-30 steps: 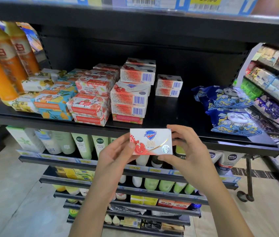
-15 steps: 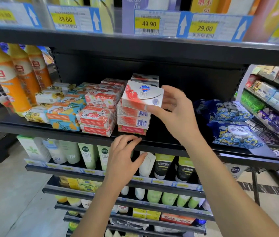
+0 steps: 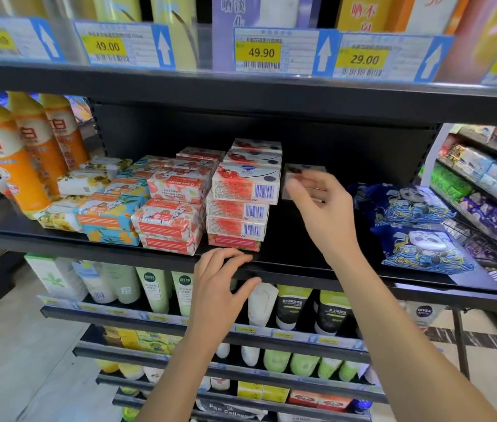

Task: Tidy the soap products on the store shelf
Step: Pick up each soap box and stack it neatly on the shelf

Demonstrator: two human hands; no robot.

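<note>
Soap stack (image 3: pixel 241 208) stands on the shelf (image 3: pixel 289 245), mid-row. Just right of it the right hand (image 3: pixel 323 208) has its fingers at a blurred back box (image 3: pixel 303 173); whether it grips, I cannot tell. Left hand (image 3: pixel 219 284) rests open-fingered on the shelf edge

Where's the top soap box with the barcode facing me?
Head view, middle shelf, centre: the soap box tops the front red-and-white stack, between the Goat Soap packs on the left and the right hand.
</note>
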